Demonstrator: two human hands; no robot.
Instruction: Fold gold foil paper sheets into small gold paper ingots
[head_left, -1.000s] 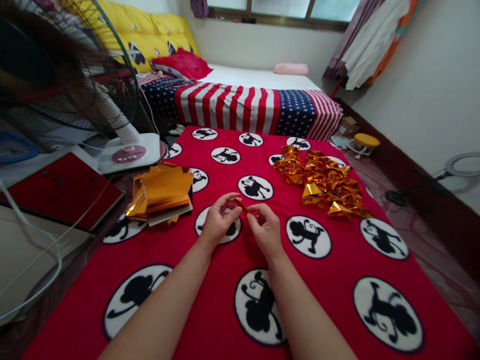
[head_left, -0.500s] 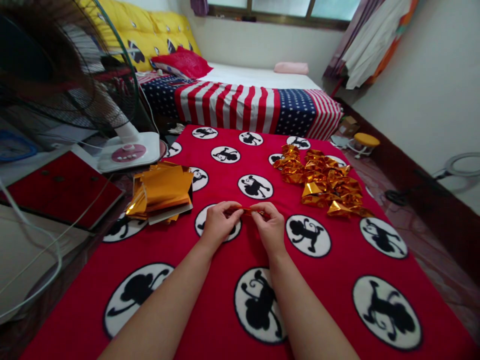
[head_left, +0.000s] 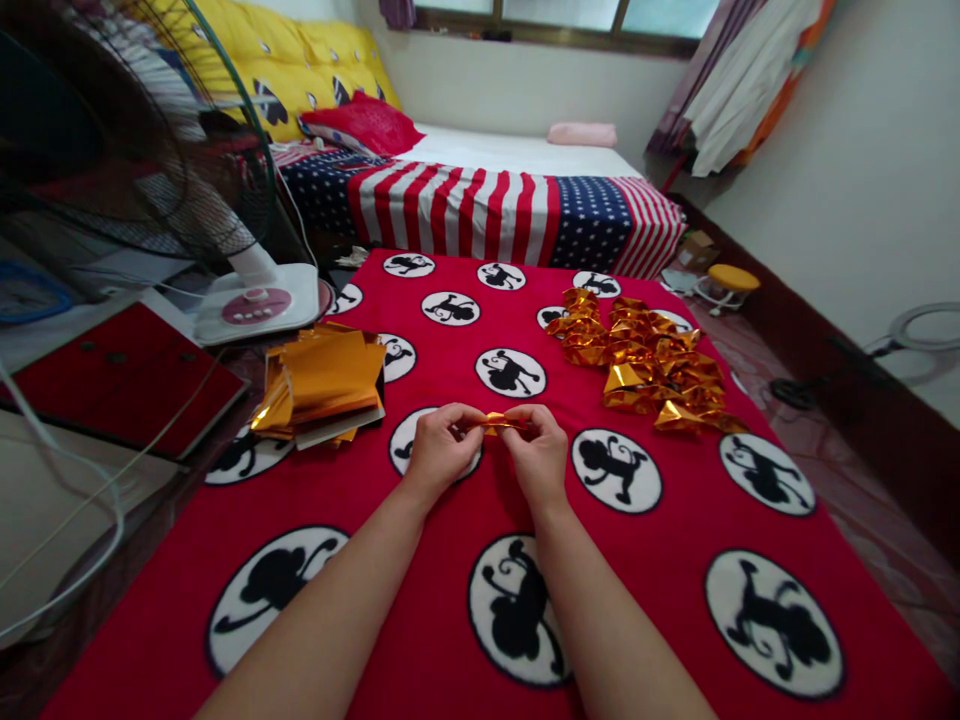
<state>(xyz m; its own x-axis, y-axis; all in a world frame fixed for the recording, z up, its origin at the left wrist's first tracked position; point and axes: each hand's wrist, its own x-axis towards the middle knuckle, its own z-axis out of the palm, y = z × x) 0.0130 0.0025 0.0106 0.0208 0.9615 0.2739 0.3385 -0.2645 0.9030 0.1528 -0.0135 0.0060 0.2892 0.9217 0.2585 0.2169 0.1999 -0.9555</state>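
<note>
A small folded piece of shiny gold foil paper (head_left: 494, 422) is held between both hands, just above the red cloth (head_left: 450, 540) with monkey prints. My left hand (head_left: 444, 440) pinches its left end, thumb against fingers. On the other end, my right hand (head_left: 538, 442) grips in the same way. The fingers cover most of the paper, so only its middle shows. To the left lies a stack of flat gold foil sheets (head_left: 330, 375). Over on the right is a heap of folded gold foil pieces (head_left: 645, 360).
A fan (head_left: 259, 300) stands beyond the stack at the left, beside a red panel (head_left: 112, 365) and a white cable (head_left: 112, 500). Past the far edge is a bed with a striped, starred cover (head_left: 465, 215). A yellow stool (head_left: 733, 280) stands at the right.
The gold foil paper between my fingertips shows more of its shiny middle, looking raised and opened wider. Both hands stay nearly in place.
</note>
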